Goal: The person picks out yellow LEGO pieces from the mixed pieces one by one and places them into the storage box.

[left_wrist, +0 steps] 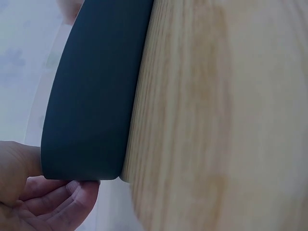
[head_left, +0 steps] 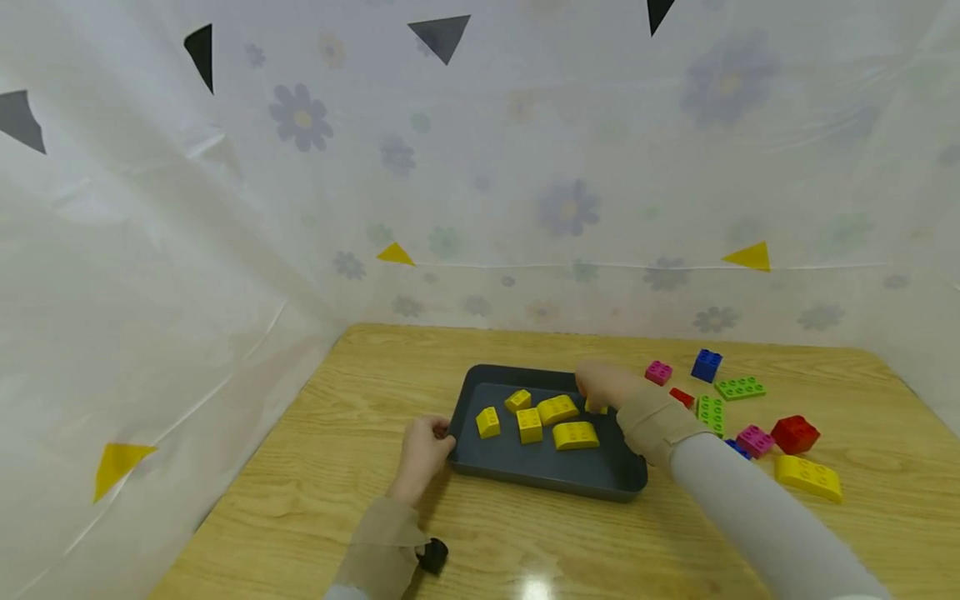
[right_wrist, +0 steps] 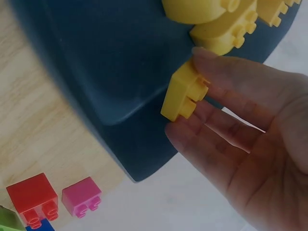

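A dark tray (head_left: 540,482) lies on the wooden table with several yellow toy bricks (head_left: 529,426) inside. My left hand (head_left: 424,454) grips the tray's left side; in the left wrist view the thumb is at the rim and the fingers (left_wrist: 72,204) curl against the outer wall. Over the tray's far right corner, my right hand (head_left: 609,385) pinches a small yellow brick (right_wrist: 180,91) between thumb and fingertips, its studs facing the palm. From the head view that brick is mostly hidden by the hand.
Right of the tray lie loose bricks: a blue one (head_left: 707,365), a green plate (head_left: 740,388), a red one (head_left: 796,434), pink ones (head_left: 754,441) and a curved yellow one (head_left: 808,477). A flowered curtain (head_left: 570,167) hangs behind the table.
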Action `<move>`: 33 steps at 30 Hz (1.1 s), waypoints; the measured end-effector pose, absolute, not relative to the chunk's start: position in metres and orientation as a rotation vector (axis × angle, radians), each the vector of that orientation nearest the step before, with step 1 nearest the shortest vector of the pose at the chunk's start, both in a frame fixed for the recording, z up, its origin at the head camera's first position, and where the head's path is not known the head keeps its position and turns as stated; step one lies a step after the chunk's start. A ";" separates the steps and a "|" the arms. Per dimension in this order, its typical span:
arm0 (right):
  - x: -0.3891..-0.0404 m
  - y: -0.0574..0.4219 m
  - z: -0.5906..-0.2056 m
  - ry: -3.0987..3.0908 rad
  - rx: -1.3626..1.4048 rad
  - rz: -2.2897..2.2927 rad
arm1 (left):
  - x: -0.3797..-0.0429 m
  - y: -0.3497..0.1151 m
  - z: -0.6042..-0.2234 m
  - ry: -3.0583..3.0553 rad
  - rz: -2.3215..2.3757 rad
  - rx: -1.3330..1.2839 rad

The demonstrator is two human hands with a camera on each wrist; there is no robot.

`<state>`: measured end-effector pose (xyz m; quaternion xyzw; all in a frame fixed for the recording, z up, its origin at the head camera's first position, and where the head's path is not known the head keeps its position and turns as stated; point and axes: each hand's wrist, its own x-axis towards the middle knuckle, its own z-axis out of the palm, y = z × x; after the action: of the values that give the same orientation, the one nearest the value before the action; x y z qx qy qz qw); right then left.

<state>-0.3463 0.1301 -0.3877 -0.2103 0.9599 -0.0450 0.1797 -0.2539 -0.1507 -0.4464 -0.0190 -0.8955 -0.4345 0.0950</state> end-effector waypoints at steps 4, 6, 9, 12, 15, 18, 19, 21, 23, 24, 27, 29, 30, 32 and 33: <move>-0.347 0.127 -0.392 2.693 -0.624 -0.060 | -0.254 -0.150 -0.446 -2.649 -1.282 -0.057; -0.348 0.125 -0.394 2.686 -0.620 -0.053 | -0.255 -0.150 -0.447 -2.649 -1.282 -0.055; -0.347 0.124 -0.395 2.687 -0.604 -0.045 | -0.255 -0.151 -0.448 -2.652 -1.279 -0.060; -0.345 0.122 -0.395 2.691 -0.584 -0.050 | -0.255 -0.152 -0.449 -2.655 -1.289 -0.053; -0.344 0.121 -0.395 2.697 -0.539 -0.055 | -0.255 -0.152 -0.448 -2.658 -1.289 -0.054; -0.344 0.120 -0.395 2.707 -0.499 -0.044 | -0.255 -0.152 -0.448 -2.656 -1.279 -0.061; -0.344 0.120 -0.395 2.708 -0.491 -0.043 | -0.255 -0.152 -0.448 -2.655 -1.277 -0.063; -0.343 0.120 -0.395 2.713 -0.484 -0.043 | -0.255 -0.151 -0.449 -2.655 -1.275 -0.059; -0.343 0.120 -0.395 2.719 -0.485 -0.044 | -0.256 -0.151 -0.449 -2.655 -1.267 -0.062; -0.343 0.120 -0.395 2.723 -0.491 -0.043 | -0.256 -0.151 -0.448 -2.656 -1.267 -0.058; -0.343 0.120 -0.396 2.733 -0.495 -0.045 | -0.256 -0.151 -0.448 -2.656 -1.271 -0.051; -0.343 0.120 -0.396 2.737 -0.494 -0.044 | -0.255 -0.151 -0.447 -2.655 -1.270 -0.055; -0.343 0.120 -0.397 2.738 -0.489 -0.045 | -0.255 -0.151 -0.447 -2.653 -1.272 -0.050; -0.343 0.120 -0.397 2.740 -0.488 -0.043 | -0.255 -0.151 -0.447 -2.651 -1.267 -0.060; -0.343 0.120 -0.397 2.742 -0.491 -0.041 | -0.255 -0.151 -0.447 -2.650 -1.264 -0.063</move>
<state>-0.3433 0.1198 -0.3973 -0.1736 0.9687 -0.0145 0.1771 -0.2550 -0.1511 -0.4473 -0.0212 -0.8976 -0.4282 0.1025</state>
